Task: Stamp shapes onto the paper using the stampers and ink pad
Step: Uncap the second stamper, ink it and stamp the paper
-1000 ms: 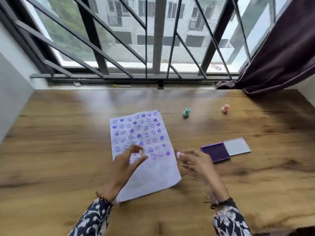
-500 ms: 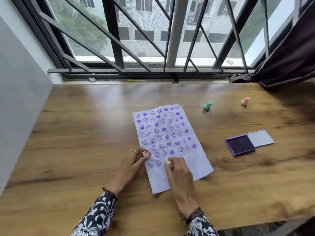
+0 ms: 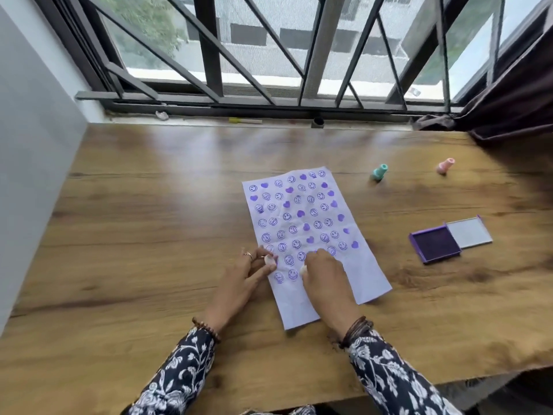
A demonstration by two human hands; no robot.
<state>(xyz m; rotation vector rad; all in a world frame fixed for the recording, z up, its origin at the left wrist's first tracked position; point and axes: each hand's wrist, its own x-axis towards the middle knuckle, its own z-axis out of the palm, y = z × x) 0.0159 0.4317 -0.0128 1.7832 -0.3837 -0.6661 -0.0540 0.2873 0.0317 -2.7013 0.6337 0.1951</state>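
A white paper (image 3: 363, 280) lies on the wooden table (image 3: 149, 235), covered with several purple smiley and heart prints. My right hand (image 3: 327, 280) rests on the paper's lower half, shut on a small white stamper (image 3: 303, 269) that is pressed down beside two smiley prints. My left hand (image 3: 244, 280) sits at the paper's left edge, its fingertips pinching another small white stamper (image 3: 268, 259). The open purple ink pad (image 3: 435, 244), with its clear lid (image 3: 468, 232) beside it, lies to the right of the paper.
A teal stamper (image 3: 379, 172) and a pink stamper (image 3: 445, 166) stand on the table beyond the paper to the right. A barred window and its sill run along the far edge, a dark curtain (image 3: 514, 94) hangs at right, and a grey wall stands at left.
My right hand has moved left from beside the ink pad onto the paper and set its stamper down. My left hand stays at the paper's left edge. The view has shifted.
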